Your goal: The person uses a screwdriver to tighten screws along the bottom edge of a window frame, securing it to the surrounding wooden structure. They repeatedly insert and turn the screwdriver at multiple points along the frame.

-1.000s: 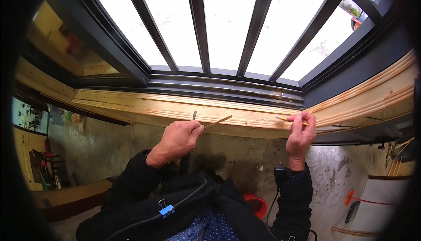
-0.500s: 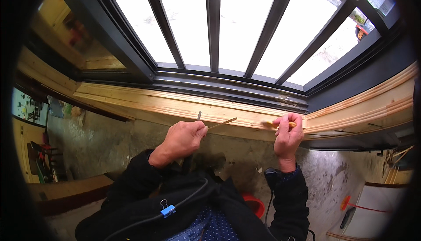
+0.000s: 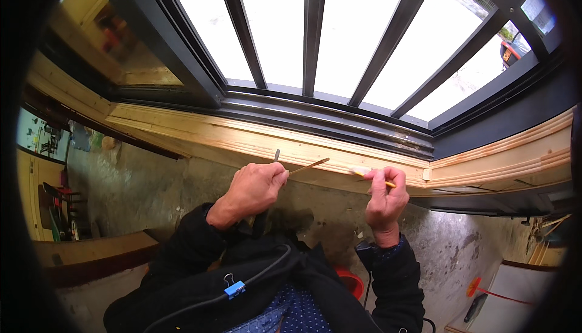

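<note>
- Both hands in head view, narrow grips: left hand (image 3: 250,193) pinches thin brown stick (image 3: 312,164), plus dark flat bar (image 3: 277,155) poking up from the same fist; right hand (image 3: 386,203) holds yellow-handled brush (image 3: 361,172), bristle type by look, tip blurred.
- Changed: right hand and brush slid left along wooden sill (image 3: 242,136), from near its right-hand corner toward the stick; left hand keeps the same grip. Window frame shifted rightward in picture, so head likely turned.
- Meaning, judged: brush work appears to run leftward along the sill.
- Location: brush tip and stick tip both over sill's front edge, apart from each other; contact with wood, cannot tell.
- Counts: hands 2, brush 1, brown stick 1, dark bar 1, sill 1, long window bars (image 3: 314,36) 4, blue binder clip (image 3: 235,289) 1, red bucket (image 3: 350,283) 1, partly hidden.
</note>
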Demonstrator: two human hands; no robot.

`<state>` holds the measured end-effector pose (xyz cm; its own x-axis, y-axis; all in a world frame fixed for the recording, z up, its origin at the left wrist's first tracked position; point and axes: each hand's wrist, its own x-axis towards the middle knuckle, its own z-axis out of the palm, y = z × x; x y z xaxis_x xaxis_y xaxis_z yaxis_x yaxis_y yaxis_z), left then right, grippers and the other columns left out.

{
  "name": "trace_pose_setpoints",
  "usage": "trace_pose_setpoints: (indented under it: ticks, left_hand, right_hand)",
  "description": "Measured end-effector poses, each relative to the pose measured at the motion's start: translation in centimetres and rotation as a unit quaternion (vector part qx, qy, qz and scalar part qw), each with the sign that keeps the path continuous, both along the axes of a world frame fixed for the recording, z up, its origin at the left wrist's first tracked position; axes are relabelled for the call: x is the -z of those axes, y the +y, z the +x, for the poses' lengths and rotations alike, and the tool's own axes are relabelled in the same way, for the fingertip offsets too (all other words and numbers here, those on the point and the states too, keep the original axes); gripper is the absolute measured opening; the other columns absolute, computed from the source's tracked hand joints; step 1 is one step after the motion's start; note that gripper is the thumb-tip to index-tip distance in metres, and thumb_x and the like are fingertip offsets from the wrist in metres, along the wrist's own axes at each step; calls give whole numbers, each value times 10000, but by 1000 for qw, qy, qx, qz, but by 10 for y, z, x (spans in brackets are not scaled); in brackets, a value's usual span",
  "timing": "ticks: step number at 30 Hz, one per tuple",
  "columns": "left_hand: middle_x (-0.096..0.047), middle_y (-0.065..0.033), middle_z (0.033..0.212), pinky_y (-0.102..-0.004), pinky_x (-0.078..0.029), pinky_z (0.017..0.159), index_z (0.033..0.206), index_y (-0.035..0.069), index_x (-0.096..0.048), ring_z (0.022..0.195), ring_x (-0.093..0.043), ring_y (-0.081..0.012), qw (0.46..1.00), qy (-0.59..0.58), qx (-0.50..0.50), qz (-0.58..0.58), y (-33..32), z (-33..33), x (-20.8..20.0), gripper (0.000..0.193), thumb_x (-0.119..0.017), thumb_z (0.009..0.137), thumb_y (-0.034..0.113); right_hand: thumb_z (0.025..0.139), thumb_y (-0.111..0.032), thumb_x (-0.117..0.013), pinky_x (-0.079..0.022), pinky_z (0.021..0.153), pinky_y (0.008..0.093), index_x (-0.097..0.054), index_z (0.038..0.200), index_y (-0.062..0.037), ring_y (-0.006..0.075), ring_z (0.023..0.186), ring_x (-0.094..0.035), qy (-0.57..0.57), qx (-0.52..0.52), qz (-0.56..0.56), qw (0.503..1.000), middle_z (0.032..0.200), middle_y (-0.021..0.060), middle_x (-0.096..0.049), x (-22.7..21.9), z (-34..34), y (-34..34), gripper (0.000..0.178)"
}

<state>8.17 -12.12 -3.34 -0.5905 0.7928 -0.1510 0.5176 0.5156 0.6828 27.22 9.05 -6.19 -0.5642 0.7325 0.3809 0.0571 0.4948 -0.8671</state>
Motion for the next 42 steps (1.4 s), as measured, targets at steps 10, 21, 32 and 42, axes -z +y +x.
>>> trace_pose_setpoints:
  ticks: [10, 21, 32, 42]
  left_hand:
    - [-686, -151, 754, -426, -520, 666, 909, 54, -711, 722, -672, -369, 1000, -4, -12, 8, 1, 0, -4, 226, -616, 1017, 228]
    - [-712, -188, 840, -521, -539, 765, 939, 74, -703, 851, -677, -443, 999, 14, 31, -17, 21, -3, -19, 248, -583, 1015, 277]
    - [-714, -174, 818, -464, -543, 736, 941, 49, -718, 821, -701, -411, 985, 9, 174, -18, 111, -7, -39, 251, -590, 1030, 246]
    - [-690, -190, 785, -400, -526, 659, 940, -23, -700, 699, -679, -315, 959, -138, 230, 95, 179, -16, -30, 261, -623, 1025, 212]
  right_hand:
    - [1054, -73, -578, -580, 768, 314, -593, 1024, 20, 213, 791, -738, -25, 22, -37, 999, 879, 130, -754, -2, -2, -6, 99]
    - [1045, -111, -615, -527, 659, 254, -597, 1015, -8, 94, 681, -632, 19, -22, -67, 997, 873, 83, -764, -4, 15, -18, 108]
    - [1042, -138, -621, -531, 598, 290, -628, 983, -30, 134, 668, -700, -27, 69, -124, 989, 757, 81, -743, -17, 32, -10, 123]
    - [1002, -214, -739, -537, 706, 308, -729, 1154, 0, 141, 773, -689, -68, -17, -291, 954, 880, 94, -762, -1, -18, -13, 262]
